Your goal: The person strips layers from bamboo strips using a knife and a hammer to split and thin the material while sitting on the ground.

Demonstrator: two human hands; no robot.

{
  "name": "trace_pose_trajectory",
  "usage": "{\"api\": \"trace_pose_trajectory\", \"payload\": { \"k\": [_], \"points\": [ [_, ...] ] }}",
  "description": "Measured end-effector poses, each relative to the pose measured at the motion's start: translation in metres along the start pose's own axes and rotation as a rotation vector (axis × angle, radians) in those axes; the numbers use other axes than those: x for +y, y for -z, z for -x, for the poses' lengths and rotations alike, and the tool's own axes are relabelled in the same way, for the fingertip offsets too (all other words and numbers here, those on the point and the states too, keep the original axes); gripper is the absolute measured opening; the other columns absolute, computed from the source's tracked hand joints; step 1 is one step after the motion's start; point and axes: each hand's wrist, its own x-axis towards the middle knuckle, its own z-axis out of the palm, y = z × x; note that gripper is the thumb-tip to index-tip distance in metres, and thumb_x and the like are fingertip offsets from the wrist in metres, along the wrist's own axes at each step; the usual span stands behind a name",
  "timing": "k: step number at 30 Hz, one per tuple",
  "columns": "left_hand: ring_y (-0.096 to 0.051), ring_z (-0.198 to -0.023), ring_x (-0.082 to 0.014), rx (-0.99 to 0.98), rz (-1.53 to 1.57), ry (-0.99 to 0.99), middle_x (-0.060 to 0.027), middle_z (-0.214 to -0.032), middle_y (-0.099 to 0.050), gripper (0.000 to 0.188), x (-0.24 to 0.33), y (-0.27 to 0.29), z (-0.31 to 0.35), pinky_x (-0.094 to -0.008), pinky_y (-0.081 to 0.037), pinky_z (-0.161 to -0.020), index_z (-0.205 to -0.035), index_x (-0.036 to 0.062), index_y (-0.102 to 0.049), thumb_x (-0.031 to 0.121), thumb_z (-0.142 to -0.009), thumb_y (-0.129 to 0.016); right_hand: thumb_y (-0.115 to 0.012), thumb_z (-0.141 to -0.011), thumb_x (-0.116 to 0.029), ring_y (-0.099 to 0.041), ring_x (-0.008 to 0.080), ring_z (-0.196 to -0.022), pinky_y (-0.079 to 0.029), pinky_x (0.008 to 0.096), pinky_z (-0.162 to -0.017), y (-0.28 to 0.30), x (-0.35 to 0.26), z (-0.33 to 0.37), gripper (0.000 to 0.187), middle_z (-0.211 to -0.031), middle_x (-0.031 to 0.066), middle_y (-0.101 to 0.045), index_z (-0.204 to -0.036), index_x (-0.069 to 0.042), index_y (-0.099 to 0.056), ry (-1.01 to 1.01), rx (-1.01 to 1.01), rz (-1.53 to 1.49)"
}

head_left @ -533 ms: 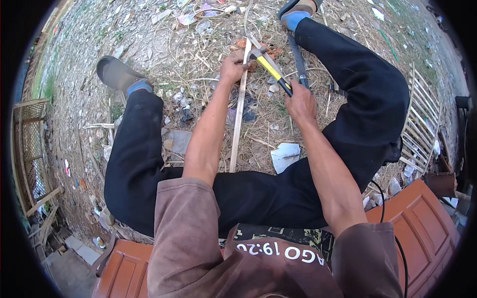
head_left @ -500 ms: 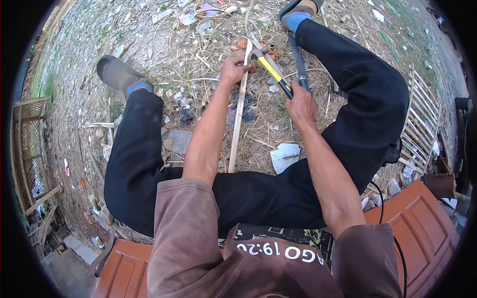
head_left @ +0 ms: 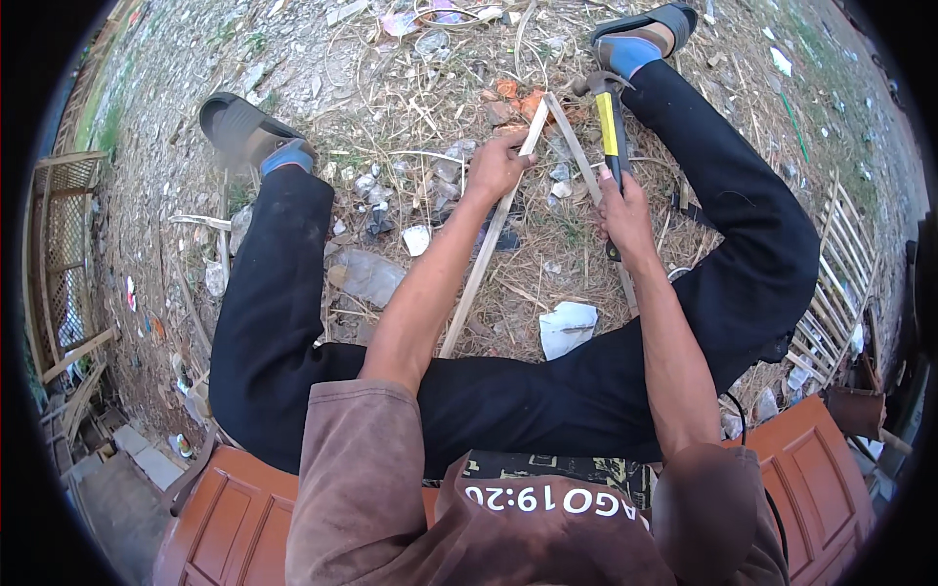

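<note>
My left hand [head_left: 498,168] is closed around a pale wooden strip [head_left: 479,264] that slants down toward my lap. A second wooden strip [head_left: 575,142] meets it at the far end, so the two make a narrow upside-down V. My right hand [head_left: 625,210] grips a claw hammer [head_left: 611,127] by its black and yellow handle, head pointing away from me. The second strip passes under or beside my right hand; I cannot tell whether the fingers hold it too. Orange broken pieces [head_left: 523,101] lie just beyond the joint of the strips.
My legs [head_left: 269,264] are spread on either side of the work. Dry grass, stones and litter cover the ground, with a white shard [head_left: 567,329] near my lap. A slatted wooden rack [head_left: 835,273] lies at right, and a reddish-brown panelled board [head_left: 230,513] is beneath me.
The hammer has moved right and away from the strip, turning more upright. The second strip, which pointed away from me, now slants back toward my right side. My left hand shifted slightly right.
</note>
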Motion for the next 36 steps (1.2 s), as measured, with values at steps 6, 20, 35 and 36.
{"api": "trace_pose_trajectory", "payload": {
  "k": [6, 20, 35, 36],
  "points": [
    [-0.065, -0.075, -0.0326, 0.059, -0.259, -0.08, -0.0129, -0.078, -0.067, 0.042, 0.004, -0.002, 0.0, -0.0431, -0.05, -0.07, -0.122, 0.0182, -0.069, 0.032, -0.082, -0.075, -0.05, -0.103, -0.037, -0.043, 0.006, -0.047, -0.036, 0.0249, -0.042, 0.003, 0.002, 0.002, 0.031, -0.059, -0.0036, -0.045, -0.099, -0.006, -0.055, -0.133, -0.048, -0.126],
    [-0.065, -0.094, -0.0318, 0.064, -0.304, -0.066, -0.0096, -0.099, -0.065, 0.037, 0.023, 0.0, -0.001, -0.0448, -0.05, -0.08, -0.125, 0.0203, -0.066, 0.029, -0.089, -0.068, -0.043, -0.105, -0.041, -0.04, 0.005, -0.045, -0.035, 0.0225, -0.039, -0.009, -0.001, -0.008, 0.032, -0.06, -0.0042, -0.042, -0.098, -0.01, -0.048, -0.144, -0.144, -0.236],
    [-0.064, -0.092, -0.0334, 0.042, -0.354, -0.055, -0.0111, -0.096, -0.062, 0.037, 0.02, -0.003, -0.006, -0.0459, -0.048, -0.077, -0.127, 0.0257, -0.065, 0.03, -0.091, -0.066, -0.041, -0.105, -0.042, -0.036, 0.0064, -0.041, -0.034, 0.0237, -0.037, 0.006, -0.007, -0.019, 0.035, -0.057, -0.0038, -0.038, -0.089, -0.011, -0.044, -0.232, -0.226, -0.271],
    [-0.064, -0.091, -0.0337, 0.053, -0.385, -0.065, -0.0112, -0.096, -0.062, 0.037, 0.022, -0.004, -0.005, -0.0459, -0.048, -0.077, -0.127, 0.0253, -0.065, 0.03, -0.091, -0.066, -0.042, -0.105, -0.042, -0.036, 0.0065, -0.041, -0.034, 0.0237, -0.037, 0.011, -0.008, -0.022, 0.035, -0.057, -0.0038, -0.038, -0.089, -0.011, -0.044, -0.207, -0.182, -0.412]
  ]
}}
